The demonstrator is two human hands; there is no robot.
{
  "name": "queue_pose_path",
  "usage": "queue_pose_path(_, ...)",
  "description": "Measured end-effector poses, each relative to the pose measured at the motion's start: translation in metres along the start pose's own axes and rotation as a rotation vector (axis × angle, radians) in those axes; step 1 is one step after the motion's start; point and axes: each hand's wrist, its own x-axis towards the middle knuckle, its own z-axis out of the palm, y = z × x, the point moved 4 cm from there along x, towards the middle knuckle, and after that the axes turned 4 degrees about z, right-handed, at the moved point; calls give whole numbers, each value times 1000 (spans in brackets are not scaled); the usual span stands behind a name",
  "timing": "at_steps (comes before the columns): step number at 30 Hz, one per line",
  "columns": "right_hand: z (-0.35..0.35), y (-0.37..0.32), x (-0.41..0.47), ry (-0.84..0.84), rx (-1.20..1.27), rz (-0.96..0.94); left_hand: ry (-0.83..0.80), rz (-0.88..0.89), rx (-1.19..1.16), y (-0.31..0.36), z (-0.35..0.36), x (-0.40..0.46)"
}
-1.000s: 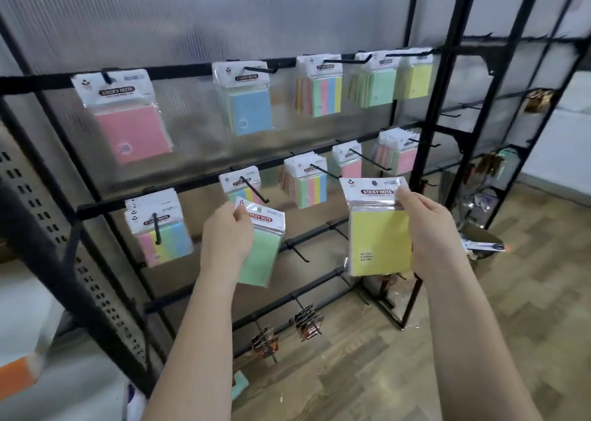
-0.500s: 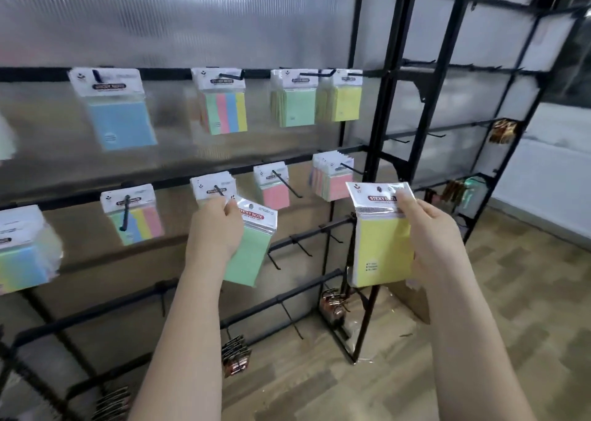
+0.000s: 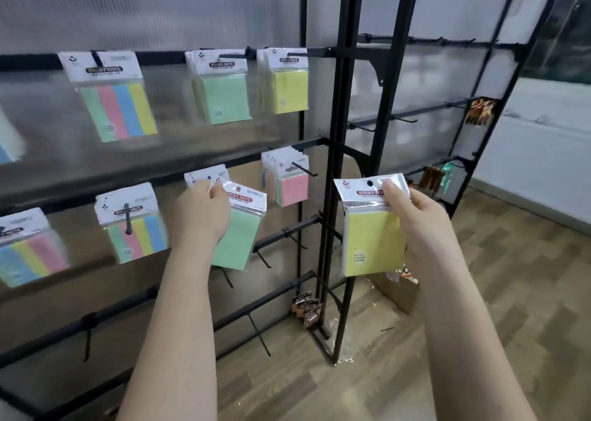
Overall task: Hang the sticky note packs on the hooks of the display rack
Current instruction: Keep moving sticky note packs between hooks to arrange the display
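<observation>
Head view: we see the left hand (image 3: 200, 214) pinching a green sticky note pack (image 3: 238, 230) by its header, tilted, just in front of the display rack (image 3: 335, 152). Our right hand (image 3: 415, 219) grips a yellow sticky note pack (image 3: 372, 241) by its top, held before the rack's black upright, off any hook.

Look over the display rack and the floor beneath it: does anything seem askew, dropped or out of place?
Yes. An empty clear plastic wrapper lies crumpled on the wooden floor at the foot of the rack's black upright, like dropped litter. A small dark pin-like piece lies loose on the floor nearby. The hung packs look orderly.
</observation>
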Motion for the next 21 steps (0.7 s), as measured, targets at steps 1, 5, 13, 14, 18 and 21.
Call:
queue_pose_path(1, -1, -1, 10, 5, 4, -7, 11, 7, -2, 2, 7, 10)
queue_pose_path(5, 3, -11, 56, 19, 14, -40, 18, -14, -40, 8, 32, 53)
queue_pose_path(13, 48, -58, 139, -16, 61, -216, 8, -23, -44, 18, 59, 124)
queue_pose_path(14, 54, -61, 145, -23, 67, -235, 5, -22, -46, 19, 62, 129)
queue_pose_path(18, 72, -78, 169, -48, 120, -290, 18, -5, -40, 21, 69, 144)
queue_pose_path(21, 82, -90, 185, -68, 159, -326, 24, -24, -46, 17, 72, 147)
